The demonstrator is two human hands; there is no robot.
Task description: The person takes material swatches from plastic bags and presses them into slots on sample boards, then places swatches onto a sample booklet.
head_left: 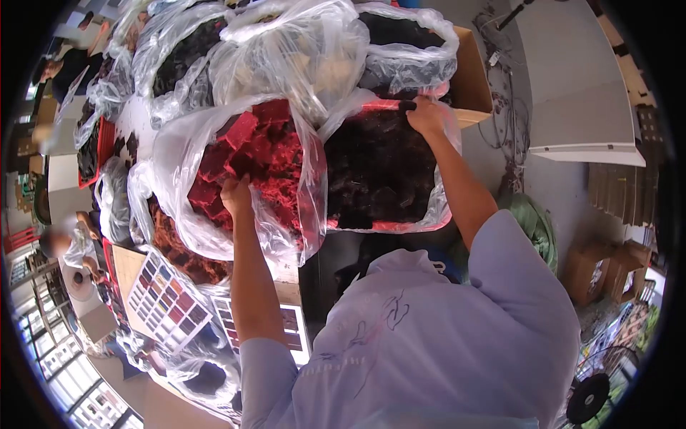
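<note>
My left hand (234,193) is closed in a pinch on a dark red scrap of material (244,166), above a plastic-lined heap of red pieces (275,154). Some of these pieces are flat and others look fluffy. My right hand (427,116) is at the far right corner of a red basket (389,105), its fingers closed on a small dark piece (408,106) by the rim. Clear plastic lines this basket, and dark brown or black pieces (382,168) fill it. Whether my right fingers also grip the rim is hidden.
Plastic bags with pale pieces (307,68) and black pieces (189,53) stand behind. A cardboard box (471,79) is at the back right. Left are rust-brown pieces (182,247) and a colour swatch chart (168,304). Other people (77,250) are at far left; a fan (587,399) is lower right.
</note>
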